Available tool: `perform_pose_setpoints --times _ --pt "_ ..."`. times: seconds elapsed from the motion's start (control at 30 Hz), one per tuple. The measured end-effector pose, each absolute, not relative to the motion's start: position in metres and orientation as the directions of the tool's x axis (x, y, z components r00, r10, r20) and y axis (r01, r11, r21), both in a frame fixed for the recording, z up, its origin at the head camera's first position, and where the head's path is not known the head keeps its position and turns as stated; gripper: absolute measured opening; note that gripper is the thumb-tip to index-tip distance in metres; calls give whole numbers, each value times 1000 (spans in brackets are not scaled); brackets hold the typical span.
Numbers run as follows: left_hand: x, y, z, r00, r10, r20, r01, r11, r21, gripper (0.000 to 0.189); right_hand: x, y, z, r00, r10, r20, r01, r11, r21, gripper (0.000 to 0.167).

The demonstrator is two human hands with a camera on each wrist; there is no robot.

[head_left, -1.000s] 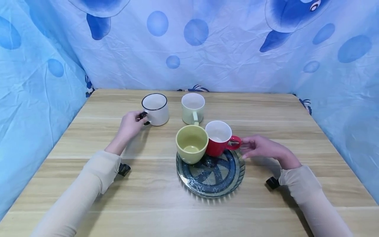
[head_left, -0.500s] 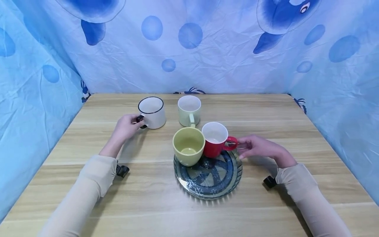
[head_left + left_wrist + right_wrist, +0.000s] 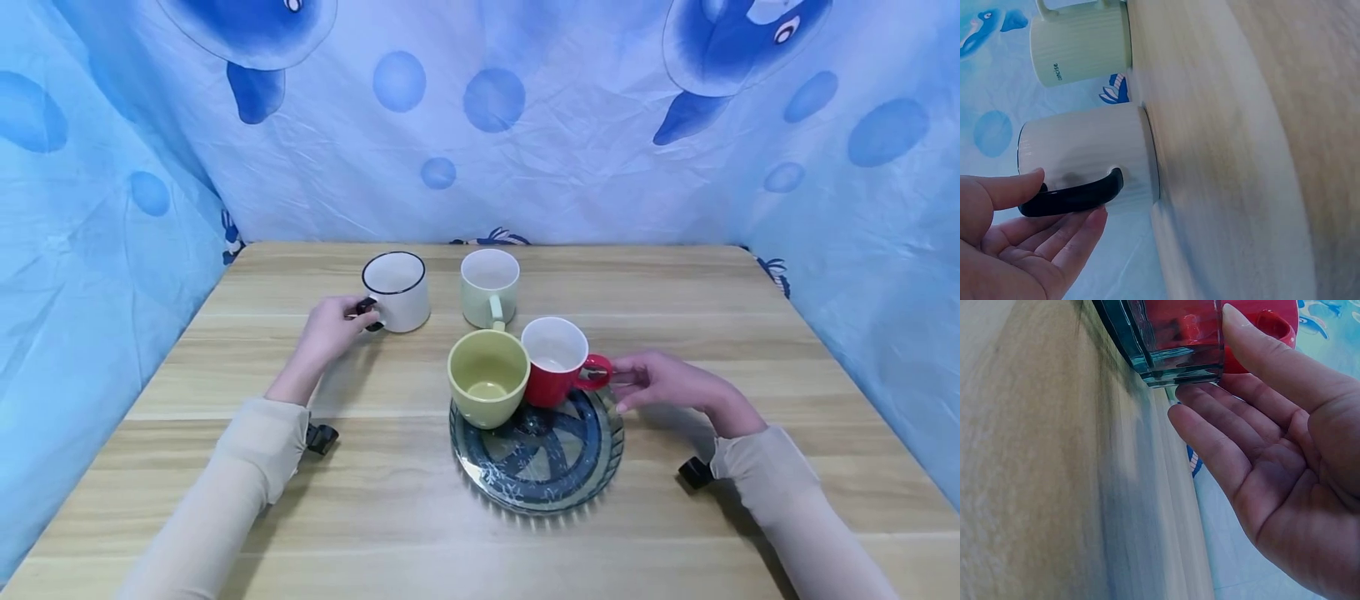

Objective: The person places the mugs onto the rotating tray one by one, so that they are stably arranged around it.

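L grip (image 3: 332,327) pinches white mug (image 3: 407,303) hdl (image 3: 1075,197) (pts L, twd person); axis vert. R grip (image 3: 666,383) loose-fingered @ glass dish (image 3: 536,487).

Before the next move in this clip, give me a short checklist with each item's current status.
1. Left hand has the white mug by its black handle: ok.
2. Right hand firmly holding the glass plate: cannot tell; it is at the edge, firmness unclear.
3. Red mug and yellow-green mug upright on the plate: ok.
4. Visible gap between those two: not ok; none shows in the head view.
5. White mug apart from the pale green mug: ok.
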State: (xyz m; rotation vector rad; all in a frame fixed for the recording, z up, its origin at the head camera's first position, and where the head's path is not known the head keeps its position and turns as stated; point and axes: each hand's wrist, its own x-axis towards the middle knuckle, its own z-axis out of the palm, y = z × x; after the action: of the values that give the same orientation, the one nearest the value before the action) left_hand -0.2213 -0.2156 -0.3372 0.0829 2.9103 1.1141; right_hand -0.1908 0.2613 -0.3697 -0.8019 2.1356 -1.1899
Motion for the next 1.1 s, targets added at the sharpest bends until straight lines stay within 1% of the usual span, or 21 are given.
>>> perform_pose_setpoints --times 0.23,0.57,0.87,1.1 --pt "-220 -211 -340 -1000 19 10 20 708 706 46 -188 263 -372 -669 -721 -180 -222 425 -878 60" --pt "-216 -214 -342 -999 -17 34 15 657 754 45 -189 263 -374 -668 -723 -177 -215 415 -884 59" --pt "-217 -213 -343 -998 -50 42 1 633 775 34 -189 262 -371 -668 -719 -192 -187 412 -892 62" --pt "-217 -212 -343 -996 -77 41 -16 620 784 31 -190 261 -370 -667 -720 -193 -196 419 -886 61"
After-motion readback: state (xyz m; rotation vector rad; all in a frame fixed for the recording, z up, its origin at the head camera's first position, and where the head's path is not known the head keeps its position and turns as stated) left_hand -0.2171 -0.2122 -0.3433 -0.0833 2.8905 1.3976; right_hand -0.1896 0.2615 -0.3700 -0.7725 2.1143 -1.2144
